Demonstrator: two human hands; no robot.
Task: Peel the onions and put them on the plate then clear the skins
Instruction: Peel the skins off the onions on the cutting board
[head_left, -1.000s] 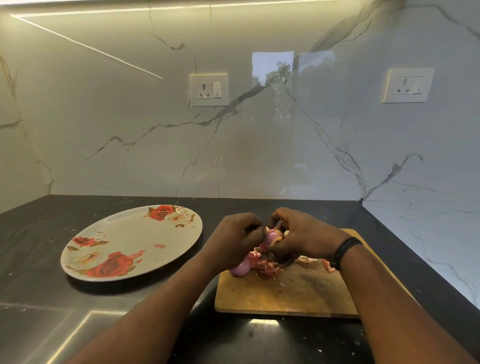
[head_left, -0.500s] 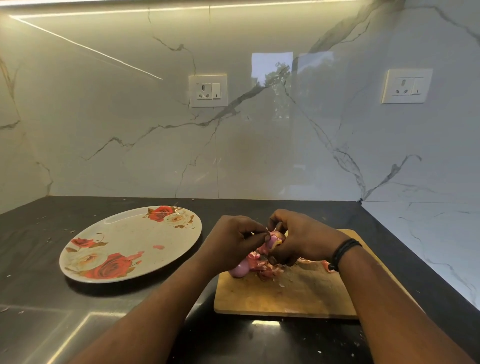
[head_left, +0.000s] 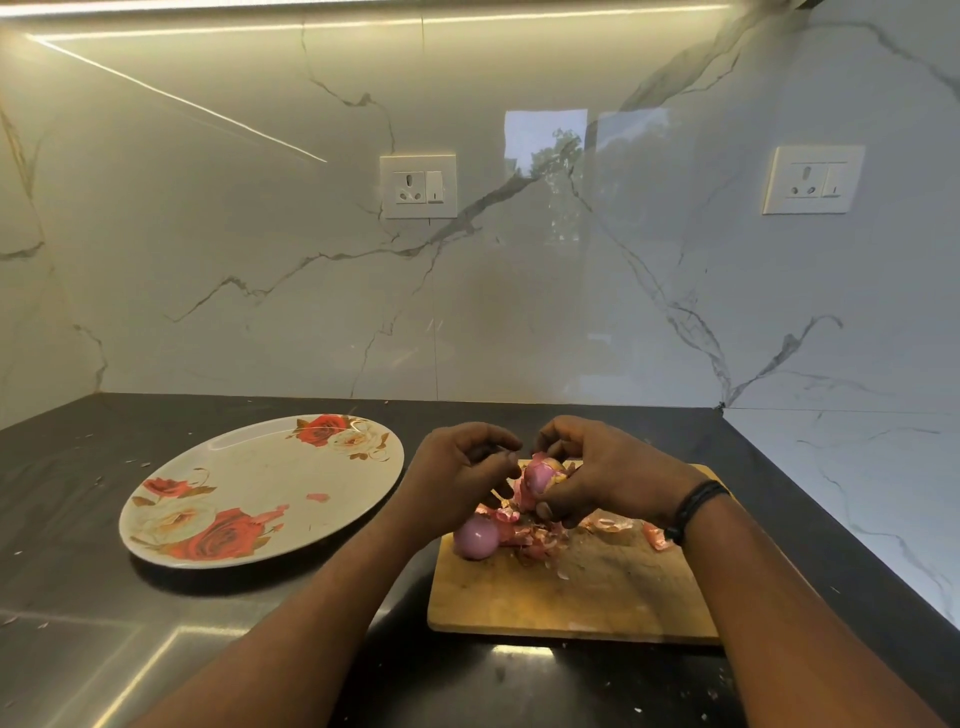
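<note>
Now parted: left hand (head_left: 457, 470) drawn back, curled, grip empty; right hand (head_left: 597, 473) grasping half-peeled onion (head_left: 540, 475) above board (head_left: 571, 597). Peeling continues; plate (head_left: 249, 467) unfilled.

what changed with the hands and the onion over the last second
The left hand has drawn a little left, away from the half-peeled pink onion, so a gap has opened and the onion shows more; whether it pinches a skin strip is unclear. The right hand still grips that onion. The peeled onion, loose skins, wooden cutting board and floral plate stayed put.
</note>
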